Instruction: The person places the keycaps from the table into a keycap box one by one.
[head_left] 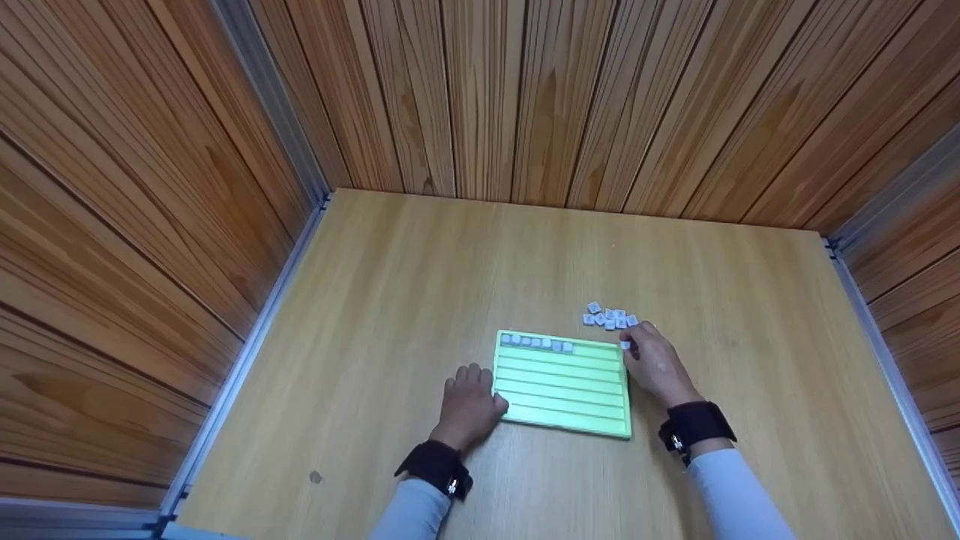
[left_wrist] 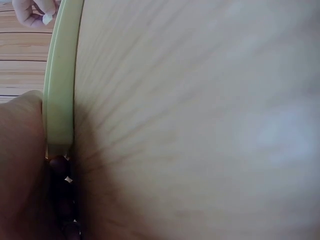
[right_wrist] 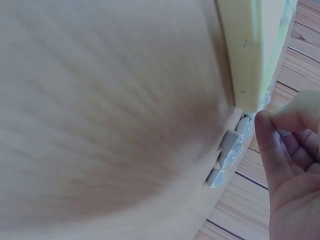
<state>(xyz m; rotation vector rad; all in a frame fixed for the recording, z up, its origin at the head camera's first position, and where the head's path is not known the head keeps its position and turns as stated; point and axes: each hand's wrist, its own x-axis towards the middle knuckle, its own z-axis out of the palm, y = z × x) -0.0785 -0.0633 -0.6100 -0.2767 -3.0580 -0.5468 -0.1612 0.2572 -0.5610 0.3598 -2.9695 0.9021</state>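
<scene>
A person sits at a wooden table (head_left: 420, 285) boxed in by wood-panelled walls (head_left: 525, 97), with a pale green grooved board (head_left: 562, 386) lying flat in front of them. The left hand (head_left: 469, 405) rests at the board's nine o'clock edge, fingers loosely bent against the rim; the left wrist view shows that rim running right past the palm. I judge it sits there as a brace, so the light board does not slide while the other hand works.

The right hand (head_left: 654, 364) is at about two o'clock of the board, just off its far right corner, thumb and forefinger pinching one small white tile (head_left: 625, 345). The right wrist view shows the fingertips (right_wrist: 265, 131) closed together beside the board's corner, though the pinched tile itself is hard to make out there.

A loose heap of similar white tiles (head_left: 609, 317) lies on the table at roughly one o'clock from the board, just beyond the right hand, within easy reach, which would explain why that hand does the picking. A short row of tiles (head_left: 536, 343) already sits in the board's far groove, starting at its left end. The grooves nearer the person hold nothing that I can see.
</scene>
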